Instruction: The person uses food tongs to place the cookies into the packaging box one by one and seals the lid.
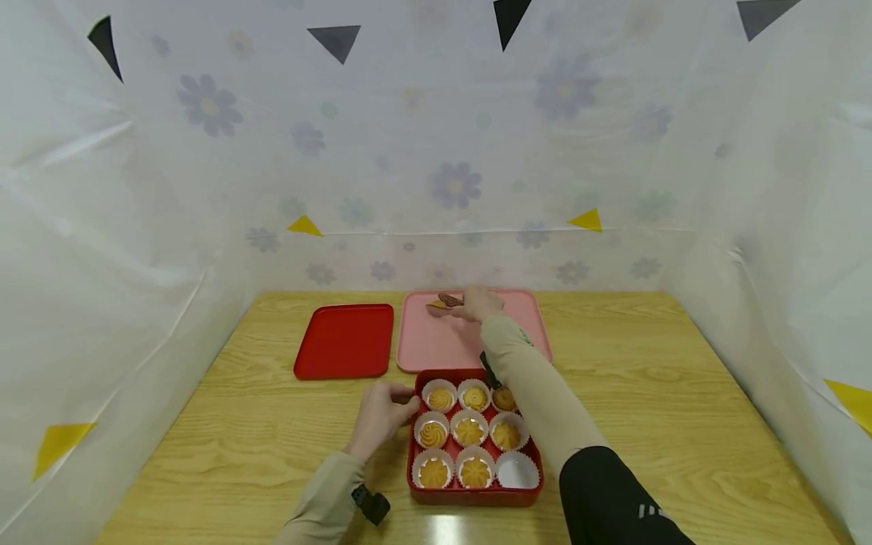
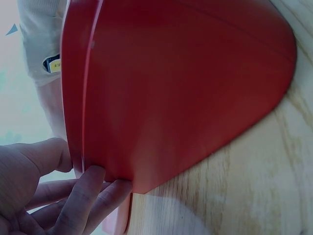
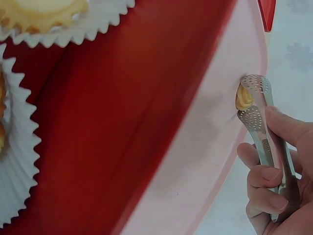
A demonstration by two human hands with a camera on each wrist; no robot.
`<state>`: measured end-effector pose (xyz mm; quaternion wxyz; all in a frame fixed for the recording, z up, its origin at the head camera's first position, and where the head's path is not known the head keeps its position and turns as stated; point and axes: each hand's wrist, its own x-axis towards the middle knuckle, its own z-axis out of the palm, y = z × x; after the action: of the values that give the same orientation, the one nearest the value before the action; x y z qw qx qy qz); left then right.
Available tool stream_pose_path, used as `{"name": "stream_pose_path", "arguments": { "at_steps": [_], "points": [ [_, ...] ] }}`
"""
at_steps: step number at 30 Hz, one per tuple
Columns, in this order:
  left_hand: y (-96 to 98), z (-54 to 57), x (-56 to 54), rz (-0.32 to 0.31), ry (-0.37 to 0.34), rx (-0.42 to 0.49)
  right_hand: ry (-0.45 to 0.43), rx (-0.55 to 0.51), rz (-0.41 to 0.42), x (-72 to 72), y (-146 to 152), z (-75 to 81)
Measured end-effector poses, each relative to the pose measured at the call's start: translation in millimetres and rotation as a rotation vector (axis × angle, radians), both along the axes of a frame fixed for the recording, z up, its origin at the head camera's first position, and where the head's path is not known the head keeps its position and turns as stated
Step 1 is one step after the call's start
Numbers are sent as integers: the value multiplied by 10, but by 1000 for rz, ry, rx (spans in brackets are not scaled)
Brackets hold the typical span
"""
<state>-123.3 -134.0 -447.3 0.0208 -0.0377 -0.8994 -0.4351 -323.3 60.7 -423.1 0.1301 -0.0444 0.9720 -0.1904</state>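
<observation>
Over the pink tray [image 1: 436, 344], my right hand [image 1: 479, 304] grips small metal tongs [image 3: 274, 156]. A piped yellow cookie [image 3: 244, 98] sits between their perforated tips in the right wrist view. My left hand [image 1: 381, 416] holds the red box [image 1: 477, 496] near its far left corner, thumb at the rim and fingers against the outer wall [image 2: 171, 98]. Inside the box stand white paper cups in rows, several with a golden cookie [image 1: 469, 431]. The near right paper cup [image 1: 517, 471] has nothing in it. My right sleeve partly hides the cookie [image 1: 504, 398] at the far right.
A flat red tray [image 1: 346, 341] lies left of the pink tray on the wooden table [image 1: 633, 378]. Pale flowered sheeting [image 1: 409, 151] closes off the back and both sides. My right forearm reaches across the box's right edge.
</observation>
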Motion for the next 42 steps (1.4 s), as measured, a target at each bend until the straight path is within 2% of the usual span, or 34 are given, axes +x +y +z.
{"name": "stream_pose_path", "arguments": {
  "at_steps": [15, 22, 30, 32, 36, 42],
  "points": [
    [0, -2, -7, 3, -13, 5, 29, 23, 19, 22, 51, 22],
    [11, 1, -12, -2, -9, 6, -25, 30, 36, 64, 187, 86],
    [5, -12, -15, -7, -32, 20, 11, -147, 136, 195, 436, 173],
    [3, -12, -17, -7, -40, 31, 25, -162, 164, 230, 489, 208],
    [4, -2, -14, -2, -58, 45, 52, -165, 197, 309, 581, 251],
    [7, 10, -6, 1, -68, 50, 116, -113, 205, 486, 689, 255]
  ]
}}
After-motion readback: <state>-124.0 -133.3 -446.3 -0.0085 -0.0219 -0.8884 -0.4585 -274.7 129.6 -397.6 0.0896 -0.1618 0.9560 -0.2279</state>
